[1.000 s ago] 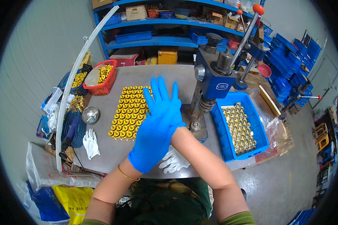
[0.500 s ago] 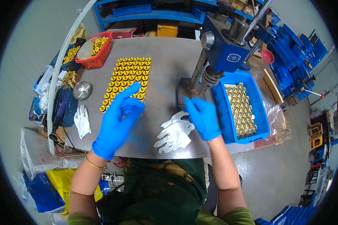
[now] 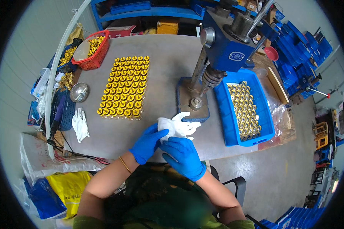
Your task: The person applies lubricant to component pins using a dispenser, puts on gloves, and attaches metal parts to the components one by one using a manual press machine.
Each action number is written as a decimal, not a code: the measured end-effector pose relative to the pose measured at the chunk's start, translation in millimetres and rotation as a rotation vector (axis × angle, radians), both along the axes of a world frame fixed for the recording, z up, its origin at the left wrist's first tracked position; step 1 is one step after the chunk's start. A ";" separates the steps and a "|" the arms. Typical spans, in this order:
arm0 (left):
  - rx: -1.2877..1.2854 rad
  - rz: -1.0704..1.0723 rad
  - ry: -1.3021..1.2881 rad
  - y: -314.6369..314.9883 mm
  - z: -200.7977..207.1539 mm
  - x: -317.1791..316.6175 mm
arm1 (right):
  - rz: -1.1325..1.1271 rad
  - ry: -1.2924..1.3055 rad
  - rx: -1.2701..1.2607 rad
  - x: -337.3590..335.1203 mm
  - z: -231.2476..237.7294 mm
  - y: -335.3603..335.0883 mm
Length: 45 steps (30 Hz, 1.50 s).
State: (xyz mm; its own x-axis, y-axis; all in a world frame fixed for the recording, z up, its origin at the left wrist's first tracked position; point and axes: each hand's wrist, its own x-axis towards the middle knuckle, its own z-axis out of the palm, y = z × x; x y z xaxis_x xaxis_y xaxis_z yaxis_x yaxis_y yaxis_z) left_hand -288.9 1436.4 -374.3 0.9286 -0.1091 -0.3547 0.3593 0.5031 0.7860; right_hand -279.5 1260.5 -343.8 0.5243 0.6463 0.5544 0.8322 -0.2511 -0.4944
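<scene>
- Picked up off the bench [image 3: 162,84] within the past half second: white glove [image 3: 176,128], now raised between both hands above the bench's near edge, in front of the press [image 3: 225,53].
- Brought in from well apart to meet at the glove: left hand [image 3: 146,144] and right hand [image 3: 185,156]. Apparently busy with the glove now, rather than with the press or the yellow caps [image 3: 123,91].
- Pinching the glove's cuff end in the left hand, fingers drawn close together, one lying across the white cloth; hard to make out the thumb.
- Curled against the glove's lower edge, right fingers pressed together, thumb set apart below; impossible to tell whether gripping or merely touching.
- Splayed toward the right, free of both hands: the glove's own fingers.
- Lying at the bench's left side, touched by neither hand: second glove [image 3: 80,125].
</scene>
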 end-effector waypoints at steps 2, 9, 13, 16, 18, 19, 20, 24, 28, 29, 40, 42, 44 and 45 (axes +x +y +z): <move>-0.050 0.066 -0.053 4.6 -3.6 -2.8 | -0.101 0.186 0.097 -2.5 1.8 -9.4; 0.246 0.039 -0.117 -2.3 13.4 -17.8 | -0.272 0.343 0.142 17.5 -5.3 2.7; 0.219 0.146 -0.035 -7.3 28.0 -19.5 | -0.310 0.345 0.201 22.2 -18.5 -2.5; 0.272 0.063 -0.018 -2.5 29.4 -17.9 | -0.318 0.540 0.252 21.7 -20.6 -7.5; 0.298 0.002 -0.059 0.9 30.7 -16.9 | -0.337 0.693 0.300 19.4 -17.4 -6.8; 0.347 -0.060 -0.092 1.1 34.2 -16.1 | -0.259 0.728 0.304 16.8 -13.3 -4.6; 0.395 -0.122 -0.125 0.4 36.1 -15.3 | -0.180 0.762 0.307 15.3 -10.8 -4.1; 0.110 0.129 -0.027 -6.8 36.2 -14.6 | -0.325 0.976 0.331 19.1 -6.7 -14.0; 0.496 0.102 -0.185 -2.4 28.1 -11.2 | -0.327 0.500 0.094 3.0 41.7 -15.6; 0.685 0.090 -0.283 -5.6 28.3 -13.0 | -0.323 0.502 0.093 2.5 41.1 -12.1; 1.202 -0.162 -1.046 -38.4 39.4 -28.9 | 0.189 1.190 0.435 44.2 -11.9 8.8; 1.057 0.063 -0.953 -42.8 46.8 -18.2 | 0.323 1.443 0.855 23.1 -39.6 7.7; 1.023 0.052 -0.916 -40.2 57.4 -14.7 | 0.203 1.677 1.231 8.8 -29.9 13.8; 0.985 0.032 -0.882 -40.1 60.3 -13.7 | 0.206 1.679 1.223 20.8 -37.6 15.6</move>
